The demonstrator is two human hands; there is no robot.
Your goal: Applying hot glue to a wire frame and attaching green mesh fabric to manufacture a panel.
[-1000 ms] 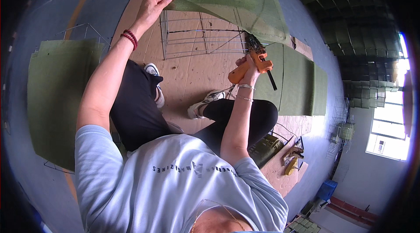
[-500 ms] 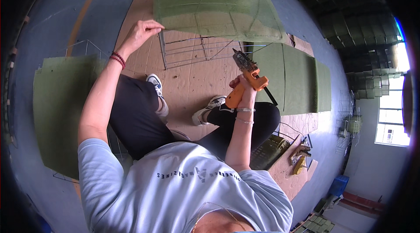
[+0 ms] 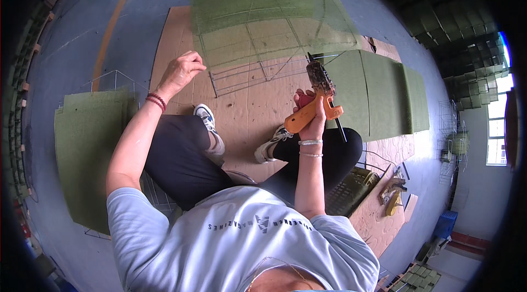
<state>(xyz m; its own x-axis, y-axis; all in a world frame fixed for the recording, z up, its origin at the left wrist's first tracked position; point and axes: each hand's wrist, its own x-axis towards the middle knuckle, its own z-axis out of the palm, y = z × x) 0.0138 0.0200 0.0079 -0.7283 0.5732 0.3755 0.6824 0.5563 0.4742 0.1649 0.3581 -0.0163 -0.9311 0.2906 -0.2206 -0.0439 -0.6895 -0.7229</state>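
Observation:
My left hand point(image 3: 184, 71) is closed in a pinch on the near-left corner of a green mesh sheet point(image 3: 263, 4). The sheet is see-through and lies over a thin wire frame point(image 3: 213, 86), whose near end shows below the mesh. My right hand point(image 3: 316, 123) grips an orange glue gun point(image 3: 301, 118). Its dark, grimy nozzle points up and away from me, near the sheet's near-right edge. A black stick juts from the gun's back end. Whether the nozzle touches the mesh or frame, I cannot tell.
Brown cardboard point(image 3: 241, 122) lies under my feet. Green mesh panels rest at left point(image 3: 93, 155) and right point(image 3: 379, 89). By my right knee stands a dark green crate point(image 3: 359, 185), with a yellow-handled tool point(image 3: 393, 203) beyond it. Green stacks point(image 3: 439, 23) rise far right.
My left hand has drawn the mesh's near edge closer to me, over more of the wire frame. The glue gun has moved slightly right and its nozzle sits closer to the mesh. My view has shifted slightly.

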